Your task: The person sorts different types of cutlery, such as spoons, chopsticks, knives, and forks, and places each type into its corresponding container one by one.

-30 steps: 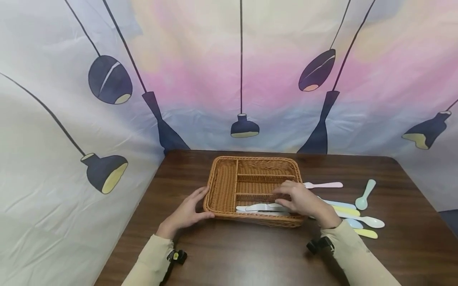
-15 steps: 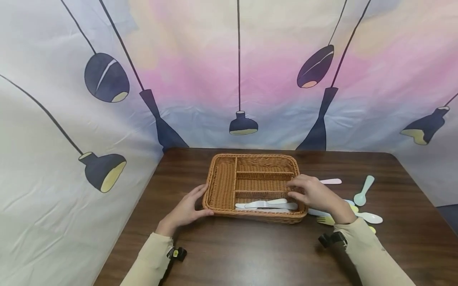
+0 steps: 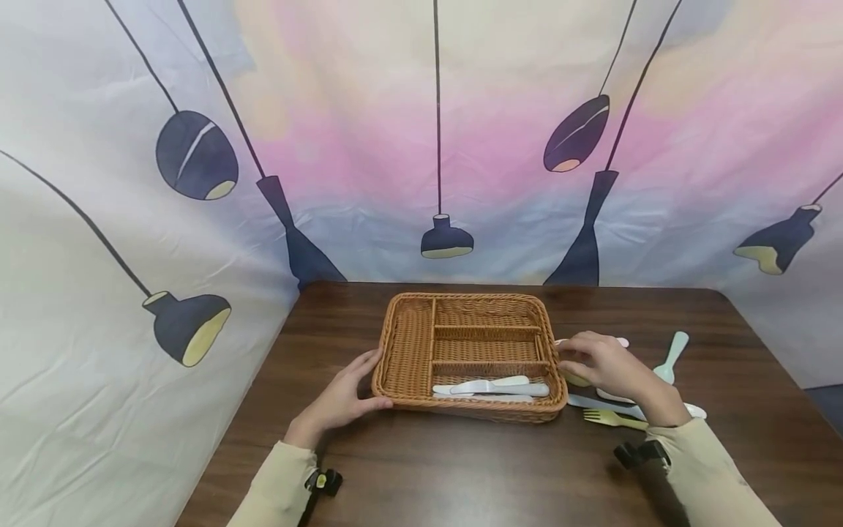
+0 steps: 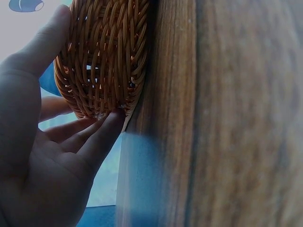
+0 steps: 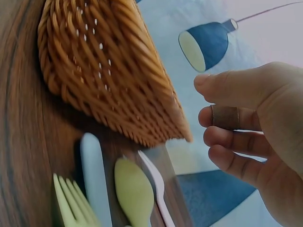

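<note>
Flanking a wicker basket (image 3: pixel 406 351) — both hands (image 3: pixel 338 396), left holding it

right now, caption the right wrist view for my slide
An empty right hand beside a wicker basket, with a yellow fork and yellow spoon nearby.

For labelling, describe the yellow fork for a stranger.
On the table, find the wicker basket. Right of its near right corner lies the yellow fork, tines toward it; prongs distinguish it from the yellow spoon, colour from the blue utensil.

Room above basket (image 3: pixel 405 351) — dividers (image 3: pixel 490 363) inside, cutlery (image 3: pixel 611 419) beside its right end
</note>
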Motion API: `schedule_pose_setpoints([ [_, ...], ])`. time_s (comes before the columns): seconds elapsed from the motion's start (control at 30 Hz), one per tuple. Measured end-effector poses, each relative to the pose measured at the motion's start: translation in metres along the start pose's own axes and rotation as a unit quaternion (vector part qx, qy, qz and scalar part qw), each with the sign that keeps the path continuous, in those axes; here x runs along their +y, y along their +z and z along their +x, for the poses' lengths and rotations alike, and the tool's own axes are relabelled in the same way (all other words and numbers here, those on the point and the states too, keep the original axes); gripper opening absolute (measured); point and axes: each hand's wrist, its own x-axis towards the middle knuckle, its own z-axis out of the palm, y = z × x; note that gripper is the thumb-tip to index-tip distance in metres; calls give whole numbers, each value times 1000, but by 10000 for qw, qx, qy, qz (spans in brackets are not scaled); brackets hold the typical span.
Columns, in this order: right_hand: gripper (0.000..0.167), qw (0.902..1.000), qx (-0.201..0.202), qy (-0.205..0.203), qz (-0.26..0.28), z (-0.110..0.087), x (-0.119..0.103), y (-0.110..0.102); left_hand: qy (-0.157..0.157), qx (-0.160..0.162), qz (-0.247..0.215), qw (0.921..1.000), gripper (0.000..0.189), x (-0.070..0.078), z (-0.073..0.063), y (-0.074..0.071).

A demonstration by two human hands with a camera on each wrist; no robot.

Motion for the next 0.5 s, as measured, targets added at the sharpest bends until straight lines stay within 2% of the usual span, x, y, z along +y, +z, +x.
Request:
schedule_pose_setpoints([
  [0.27, 26, 9992, 2, 379, -128, -15, 10, -2, -4, -14, -108, 9999, 101, 1, -1, 2],
  [0.5, 24, 9991, 264, 270, -216, -21, 17, -1, 27, 2, -118, 9999, 100, 0, -1, 1],
])
